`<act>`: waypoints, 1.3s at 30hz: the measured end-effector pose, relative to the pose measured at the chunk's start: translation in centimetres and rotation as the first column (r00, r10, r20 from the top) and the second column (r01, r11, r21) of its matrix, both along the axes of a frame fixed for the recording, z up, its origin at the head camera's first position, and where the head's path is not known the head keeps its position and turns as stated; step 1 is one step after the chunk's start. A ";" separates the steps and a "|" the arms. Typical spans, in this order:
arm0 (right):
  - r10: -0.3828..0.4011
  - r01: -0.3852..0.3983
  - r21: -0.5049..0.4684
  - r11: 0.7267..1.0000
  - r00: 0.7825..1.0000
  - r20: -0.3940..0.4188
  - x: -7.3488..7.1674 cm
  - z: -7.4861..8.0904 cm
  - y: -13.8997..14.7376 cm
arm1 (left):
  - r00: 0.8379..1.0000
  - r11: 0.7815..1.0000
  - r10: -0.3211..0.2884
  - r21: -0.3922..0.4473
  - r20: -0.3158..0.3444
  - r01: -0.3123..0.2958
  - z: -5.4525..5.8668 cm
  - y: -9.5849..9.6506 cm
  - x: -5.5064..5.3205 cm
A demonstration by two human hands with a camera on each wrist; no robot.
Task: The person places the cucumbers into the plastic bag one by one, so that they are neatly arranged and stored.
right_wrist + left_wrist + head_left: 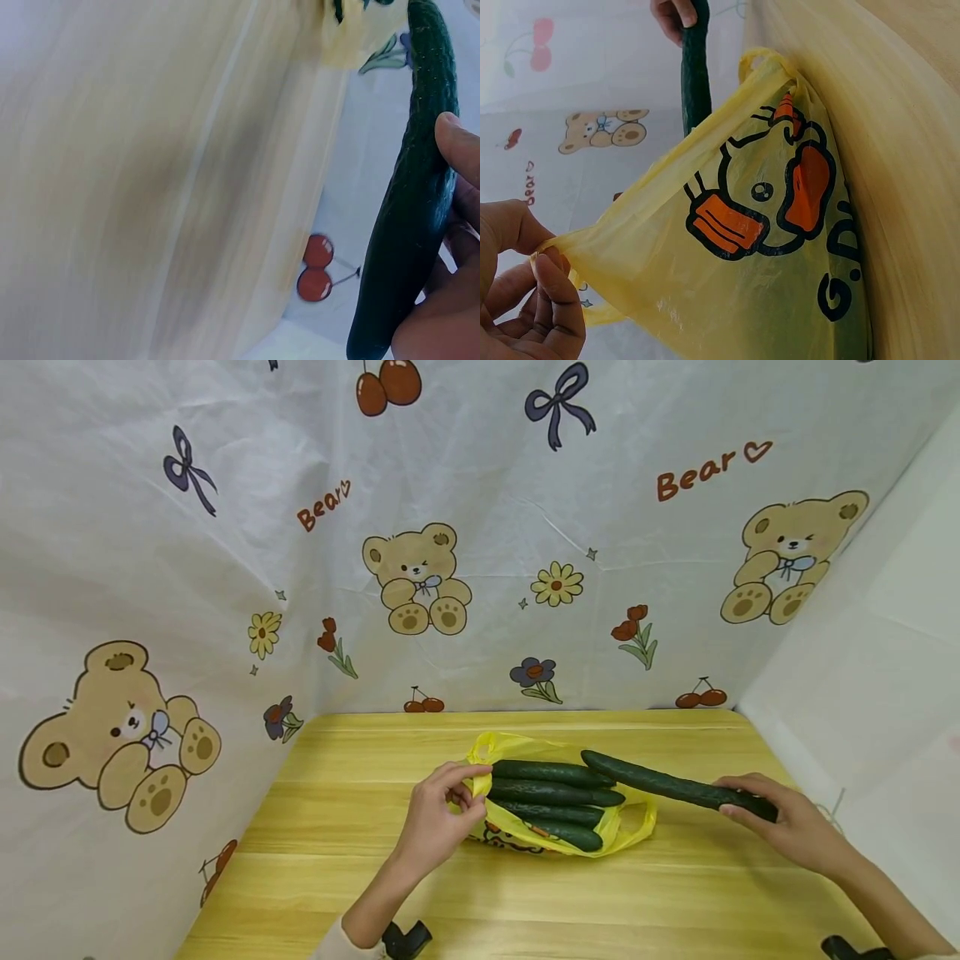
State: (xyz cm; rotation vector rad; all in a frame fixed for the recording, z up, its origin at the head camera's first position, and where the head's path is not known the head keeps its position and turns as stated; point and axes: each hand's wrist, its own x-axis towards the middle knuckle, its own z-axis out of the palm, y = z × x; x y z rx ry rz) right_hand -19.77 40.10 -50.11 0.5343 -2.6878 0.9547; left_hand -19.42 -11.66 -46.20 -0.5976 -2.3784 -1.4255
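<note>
A yellow plastic bag lies on the table with several dark green cucumbers side by side in its mouth. My left hand pinches the bag's edge on its left side; in the left wrist view the thumb and finger pull the film taut, and a cartoon print shows on it. My right hand grips one cucumber near its right end. That cucumber is held above the table, its far tip over the right part of the bag. The right wrist view shows thumb and fingers around the cucumber.
The wooden table meets a white cloth backdrop printed with bears at the back and left. A plain white wall stands on the right, close to my right hand.
</note>
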 end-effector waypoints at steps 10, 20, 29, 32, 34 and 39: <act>0.131 -0.131 -0.009 0.991 0.991 0.017 -0.2 1.1 -3.7 | 1.000 1.000 0.004 -0.005 -0.003 -0.004 0.3 0.1 -0.3; 0.214 -0.214 -0.021 0.977 0.977 0.003 -1.7 1.4 -8.0 | 1.000 1.000 -0.007 0.001 -0.002 0.007 0.2 0.0 -0.2; 0.247 -0.247 0.029 0.968 0.969 0.014 -3.0 0.9 -11.4 | 1.000 1.000 -0.007 0.007 0.004 0.007 0.0 -0.1 -0.2; 0.252 -0.253 0.037 0.967 0.967 0.040 -3.3 0.9 -12.7 | 1.000 1.000 -0.002 0.007 0.008 0.002 0.1 -0.1 -0.1; 0.254 -0.257 0.043 0.966 0.965 0.065 -3.5 0.9 -13.6 | 1.000 1.000 -0.002 0.008 0.011 0.002 0.1 0.0 -0.1; 0.261 -0.268 0.072 0.961 0.960 0.104 -3.8 0.9 -16.2 | 1.000 1.000 0.002 0.011 0.023 -0.002 0.1 0.0 0.0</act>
